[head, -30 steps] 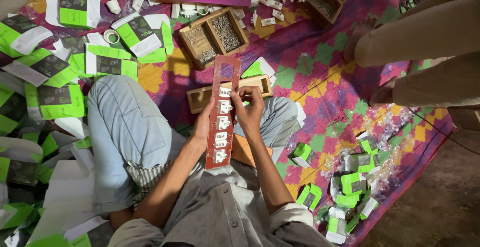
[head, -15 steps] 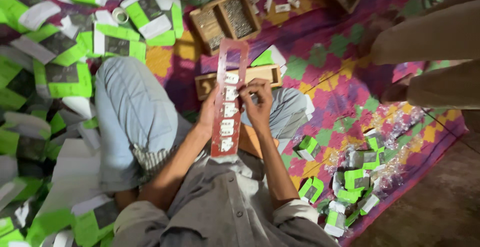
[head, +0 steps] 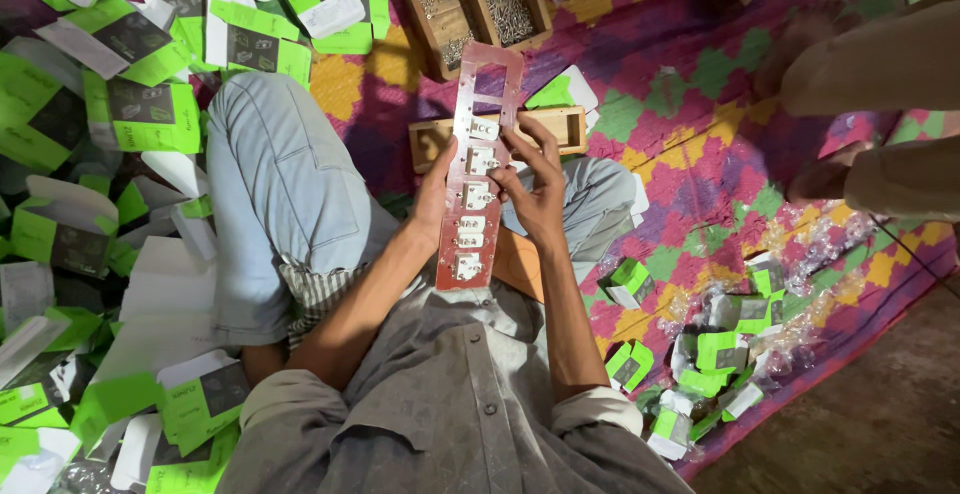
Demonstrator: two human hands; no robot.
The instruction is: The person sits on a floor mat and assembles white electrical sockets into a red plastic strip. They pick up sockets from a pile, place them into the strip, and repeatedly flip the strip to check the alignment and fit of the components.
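Both hands, left [head: 436,192] and right [head: 537,186], fingers closed around a long red panel [head: 478,169] (white switches set in it).

A: Where's the panel [head: 478,179]?
B: Between left hand [head: 437,194] and right hand [head: 535,186], over the lap. Screw tray [head: 478,9] beyond it, cartons [head: 140,114] left, small boxes [head: 715,354] right, all on the mat [head: 690,124].

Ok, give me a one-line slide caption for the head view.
Seated cross-legged, both hands, left hand and right hand, hold a long reddish-brown slotted panel fitted with white switch modules.
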